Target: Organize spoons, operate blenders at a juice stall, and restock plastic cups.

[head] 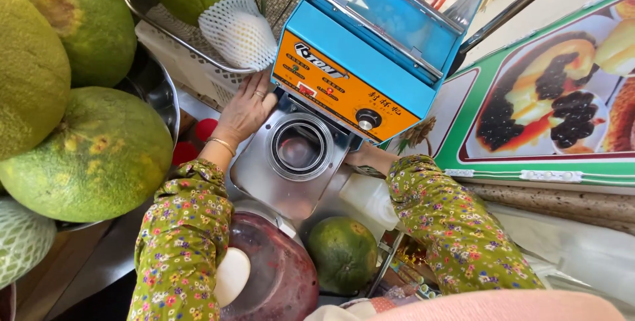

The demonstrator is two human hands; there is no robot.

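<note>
A blue and orange cup-sealing machine stands in the middle, with a steel tray and a round cup ring sticking out in front. My left hand lies flat against the machine's left side, fingers spread, a ring and a gold bracelet on it. My right hand reaches under the machine's right front corner and is mostly hidden, so its grip cannot be seen. Both arms wear green floral sleeves.
Large green pomelos pile up at left in a metal bowl. A wire basket holds more fruit and a white foam net. A dark red jug and a green orange sit below. A menu picture board stands at right.
</note>
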